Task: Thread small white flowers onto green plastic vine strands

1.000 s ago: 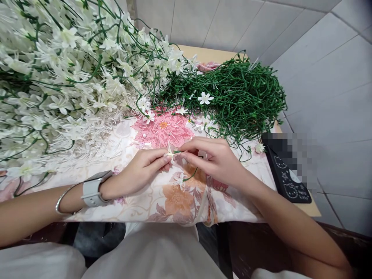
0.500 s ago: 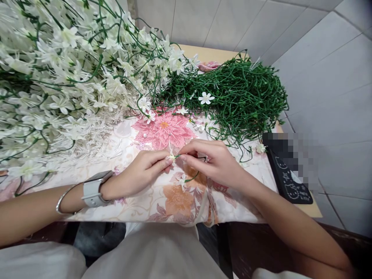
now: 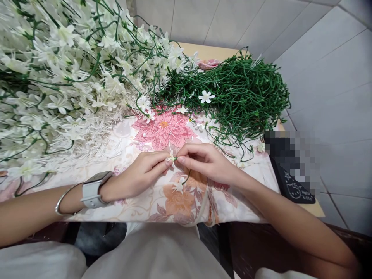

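My left hand (image 3: 143, 172) is closed, with thumb and forefinger pinching a small white artificial flower (image 3: 172, 158). Close against it, my right hand (image 3: 210, 162) pinches the green stem right behind that bloom. A second white flower (image 3: 179, 185) hangs below on a thin green stem that runs up behind my right fingers; whether both share one stem is hidden. Beyond my hands a few loose white blossoms (image 3: 206, 97) lie on and beside a tangled heap of green plastic stems (image 3: 247, 97).
A big pile of white artificial flowers (image 3: 66, 77) fills the table's left side. A floral tablecloth (image 3: 130, 211) covers the table. A dark phone-like object (image 3: 293, 188), partly blurred out, lies at the right edge. Tiled walls (image 3: 334, 108) stand behind and to the right.
My right fingers have moved slightly left and closer to the bloom. The hanging flower has swung a little down and left. My left hand is nearly still.
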A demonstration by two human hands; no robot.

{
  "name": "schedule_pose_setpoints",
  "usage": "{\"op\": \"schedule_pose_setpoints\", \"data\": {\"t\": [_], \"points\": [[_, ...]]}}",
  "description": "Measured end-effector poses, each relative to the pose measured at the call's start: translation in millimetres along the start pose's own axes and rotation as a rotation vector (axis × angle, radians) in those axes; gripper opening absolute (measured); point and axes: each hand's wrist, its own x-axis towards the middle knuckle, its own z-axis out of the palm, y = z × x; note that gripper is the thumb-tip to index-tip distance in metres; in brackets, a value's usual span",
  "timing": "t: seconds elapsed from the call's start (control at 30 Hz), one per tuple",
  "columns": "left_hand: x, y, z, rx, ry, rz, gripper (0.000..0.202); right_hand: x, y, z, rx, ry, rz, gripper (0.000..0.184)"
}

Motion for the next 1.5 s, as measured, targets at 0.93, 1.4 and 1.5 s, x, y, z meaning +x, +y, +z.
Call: {"op": "schedule_pose_setpoints", "data": {"t": [0.93, 1.4, 1.5], "points": [[1.8, -2.8, 2.7, 0.041, -0.019, 0.086, 0.022, -3.0, 11.5, 20.3, -0.412, 0.179, -0.374, 0.02], [1.4, -1.0, 5.1, -0.241, 0.092, -0.124, 0.03, -4.2, 5.8, 10.8, 0.002, 0.272, -0.166, 0.022], [1.2, -0.8, 4.8, -0.324, 0.119, -0.161, 0.034, -5.6, 5.0, -1.2, -0.018, 0.618, -0.28, 0.028]]}}
